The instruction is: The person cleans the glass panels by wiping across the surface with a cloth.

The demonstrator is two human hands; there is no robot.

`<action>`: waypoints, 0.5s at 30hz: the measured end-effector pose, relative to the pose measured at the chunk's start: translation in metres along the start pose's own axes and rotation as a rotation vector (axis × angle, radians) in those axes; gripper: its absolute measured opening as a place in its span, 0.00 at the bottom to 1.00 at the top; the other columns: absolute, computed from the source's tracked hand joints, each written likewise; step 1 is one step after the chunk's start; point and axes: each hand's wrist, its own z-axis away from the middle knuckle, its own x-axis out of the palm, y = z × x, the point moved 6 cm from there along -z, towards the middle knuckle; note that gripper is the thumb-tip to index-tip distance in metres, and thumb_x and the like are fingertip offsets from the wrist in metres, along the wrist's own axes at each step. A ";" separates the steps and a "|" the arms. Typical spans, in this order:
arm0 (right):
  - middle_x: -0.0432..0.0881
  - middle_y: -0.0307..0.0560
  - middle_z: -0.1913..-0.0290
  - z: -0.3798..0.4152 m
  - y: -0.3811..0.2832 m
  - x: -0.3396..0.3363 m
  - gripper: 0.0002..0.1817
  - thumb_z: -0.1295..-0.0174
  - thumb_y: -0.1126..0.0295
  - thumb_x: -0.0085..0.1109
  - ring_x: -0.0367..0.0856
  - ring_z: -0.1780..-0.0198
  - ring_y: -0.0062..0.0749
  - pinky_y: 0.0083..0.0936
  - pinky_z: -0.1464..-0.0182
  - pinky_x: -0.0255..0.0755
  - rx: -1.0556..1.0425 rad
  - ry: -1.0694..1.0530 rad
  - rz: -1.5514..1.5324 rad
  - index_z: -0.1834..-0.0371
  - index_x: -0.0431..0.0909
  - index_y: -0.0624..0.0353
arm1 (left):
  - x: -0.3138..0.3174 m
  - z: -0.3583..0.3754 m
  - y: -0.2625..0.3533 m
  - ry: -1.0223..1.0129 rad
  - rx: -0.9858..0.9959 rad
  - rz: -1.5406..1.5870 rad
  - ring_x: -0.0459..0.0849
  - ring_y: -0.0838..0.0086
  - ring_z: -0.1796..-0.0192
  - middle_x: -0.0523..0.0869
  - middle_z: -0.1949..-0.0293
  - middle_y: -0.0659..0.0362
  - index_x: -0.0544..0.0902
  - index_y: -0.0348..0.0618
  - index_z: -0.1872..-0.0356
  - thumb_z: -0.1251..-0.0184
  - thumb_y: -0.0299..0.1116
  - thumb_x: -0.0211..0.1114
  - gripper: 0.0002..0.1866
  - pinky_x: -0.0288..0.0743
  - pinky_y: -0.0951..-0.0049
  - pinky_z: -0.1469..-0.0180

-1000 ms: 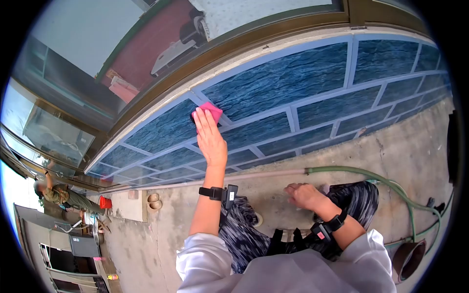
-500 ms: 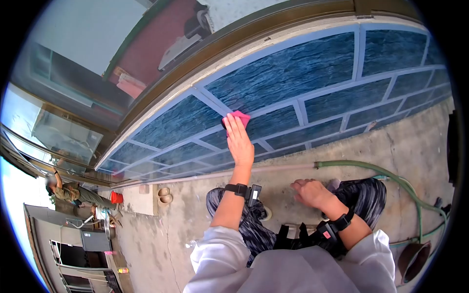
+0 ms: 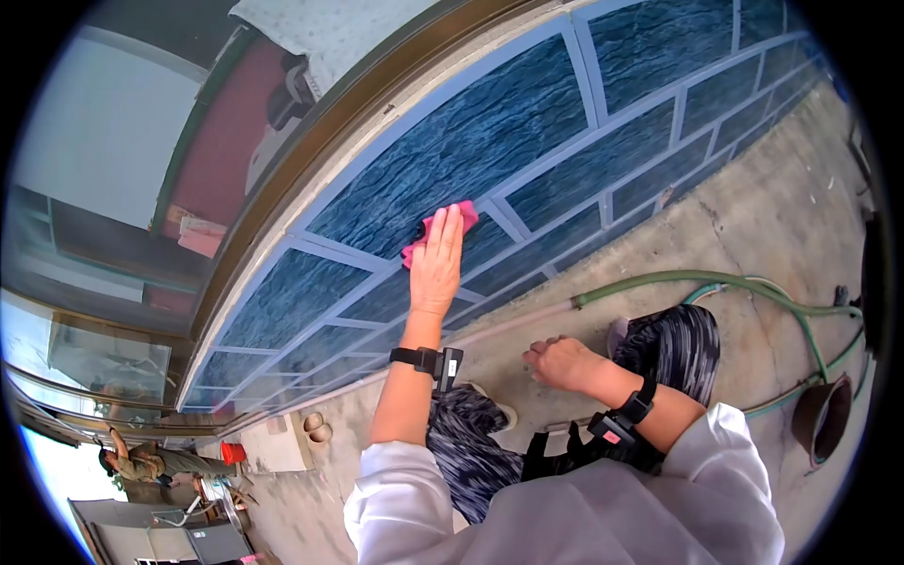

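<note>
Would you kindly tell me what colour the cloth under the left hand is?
Pink; the cloth shows best in the head view.

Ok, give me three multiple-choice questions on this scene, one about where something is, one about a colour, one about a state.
1. Where is the pink cloth?
A. On the concrete ground
B. Pressed against the blue tiled wall
C. Draped over the hose

2. What colour is the hose on the ground?
A. Green
B. Orange
C. White

3. How is the right hand?
A. Gripping the cloth
B. Flat on the wall
C. Loosely curled, holding nothing visible, by the knee

Answers:
1. B, the left hand lies flat over the cloth on a blue tile.
2. A, the hose curving across the concrete is green.
3. C, its fingers are bent in with nothing seen in them, just above the patterned trousers.
</note>
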 end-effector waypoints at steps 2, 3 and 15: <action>0.79 0.47 0.56 0.001 0.002 0.002 0.19 0.46 0.60 0.60 0.82 0.59 0.43 0.35 0.54 0.75 0.007 -0.003 0.006 0.52 0.74 0.56 | 0.018 0.016 0.018 -0.108 0.149 -0.122 0.58 0.69 0.28 0.58 0.28 0.59 0.65 0.38 0.34 0.42 0.26 0.50 0.30 0.66 0.73 0.54; 0.79 0.47 0.56 0.002 0.006 0.004 0.19 0.46 0.60 0.61 0.81 0.58 0.43 0.35 0.54 0.75 0.024 -0.009 0.016 0.53 0.74 0.56 | 0.023 0.019 0.021 -0.129 0.208 -0.149 0.58 0.70 0.28 0.58 0.28 0.59 0.65 0.38 0.34 0.41 0.27 0.50 0.29 0.66 0.75 0.54; 0.81 0.51 0.59 0.002 0.011 -0.004 0.13 0.44 0.72 0.48 0.83 0.57 0.45 0.38 0.53 0.74 0.078 0.075 -0.078 0.57 0.77 0.61 | -0.116 -0.207 0.052 0.422 0.252 -0.127 0.65 0.71 0.31 0.66 0.32 0.65 0.71 0.45 0.38 0.43 0.25 0.52 0.27 0.66 0.74 0.53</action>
